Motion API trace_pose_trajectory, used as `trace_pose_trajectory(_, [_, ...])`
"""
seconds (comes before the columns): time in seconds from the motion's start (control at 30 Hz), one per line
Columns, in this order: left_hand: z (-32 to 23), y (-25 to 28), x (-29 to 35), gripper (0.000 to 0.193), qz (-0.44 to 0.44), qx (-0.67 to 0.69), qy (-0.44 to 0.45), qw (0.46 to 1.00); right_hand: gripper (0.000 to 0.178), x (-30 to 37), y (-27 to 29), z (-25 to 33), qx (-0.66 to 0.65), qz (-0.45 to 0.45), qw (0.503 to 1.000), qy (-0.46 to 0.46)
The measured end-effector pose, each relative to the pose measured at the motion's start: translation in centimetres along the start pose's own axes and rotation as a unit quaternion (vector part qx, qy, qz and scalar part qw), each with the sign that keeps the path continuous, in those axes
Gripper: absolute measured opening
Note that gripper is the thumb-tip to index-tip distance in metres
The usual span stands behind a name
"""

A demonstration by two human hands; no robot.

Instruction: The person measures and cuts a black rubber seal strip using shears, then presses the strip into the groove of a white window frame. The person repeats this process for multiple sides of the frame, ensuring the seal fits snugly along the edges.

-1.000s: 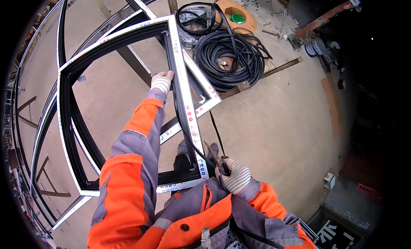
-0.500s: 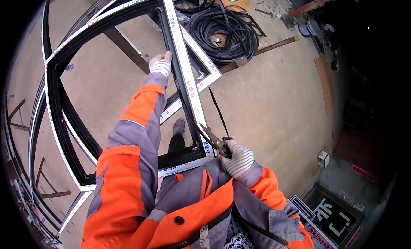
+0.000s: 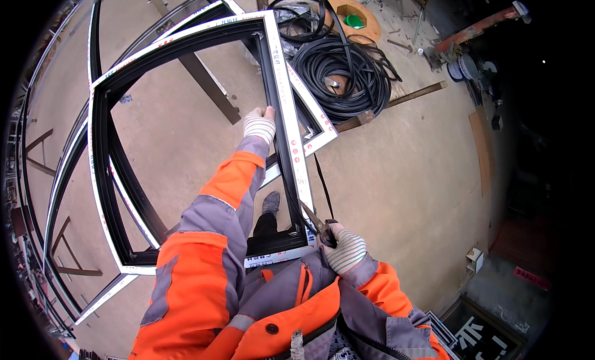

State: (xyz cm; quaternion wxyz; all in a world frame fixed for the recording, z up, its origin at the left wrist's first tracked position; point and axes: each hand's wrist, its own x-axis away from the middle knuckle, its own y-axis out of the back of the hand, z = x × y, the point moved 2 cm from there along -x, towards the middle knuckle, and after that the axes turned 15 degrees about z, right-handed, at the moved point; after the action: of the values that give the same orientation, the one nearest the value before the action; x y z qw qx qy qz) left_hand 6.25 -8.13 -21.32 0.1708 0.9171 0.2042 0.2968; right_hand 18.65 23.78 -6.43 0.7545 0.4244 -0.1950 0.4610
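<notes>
A window frame (image 3: 302, 174) with white printed film and black inner channels leans in front of me. My left hand (image 3: 259, 124), in a striped glove with bare fingertips, is closed at the inner edge of its right bar; the fingers' far side is hidden. My right hand (image 3: 345, 247), gloved alike, grips scissors (image 3: 318, 222) by dark handles near the frame's lower right corner. Their blades point up and left, against the bar. A thin black rubber strip (image 3: 323, 185) hangs beside the bar down to the right hand. Whether the blades touch it, I cannot tell.
Another white-edged frame (image 3: 323, 136) lies behind the first. Beyond it sits a coil of black rubber strip (image 3: 347, 81) by a wooden spool disc (image 3: 367, 26). Curved frames (image 3: 59, 193) and brown metal stands (image 3: 65, 248) stand at left. A wooden stick (image 3: 418, 93) lies at the back.
The view has shifted, so frame, coil and both hands appear further right and lower. Both hands keep their places against the frame, and the scissors stay in the right hand.
</notes>
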Motion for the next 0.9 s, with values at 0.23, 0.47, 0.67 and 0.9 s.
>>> trace_pose_trajectory(0.23, [0.6, -0.9, -0.8, 0.042, -0.008, 0.053, 0.010, 0.999, 0.038, 0.2, -1.1, -0.3, 0.006, -0.004, 1.000, -0.024])
trace_pose_trajectory(0.47, [1.2, -0.9, 1.4, 0.041, 0.026, 0.042, 0.000, 0.999, 0.039, 0.7, -1.5, 0.3, -0.014, -0.024, 0.999, -0.032])
trace_pose_trajectory(0.67, [-0.2, -0.8, 2.2, 0.042, -0.011, -0.025, 0.001, 1.000, 0.035, 0.7, -1.9, 0.8, -0.041, -0.028, 0.999, -0.021])
trace_pose_trajectory(0.9, [3.0, -1.9, 1.6, 0.044, 0.050, 0.075, -0.012, 0.996, 0.035, 0.6, -2.4, 0.4, -0.029, -0.050, 0.998, -0.022])
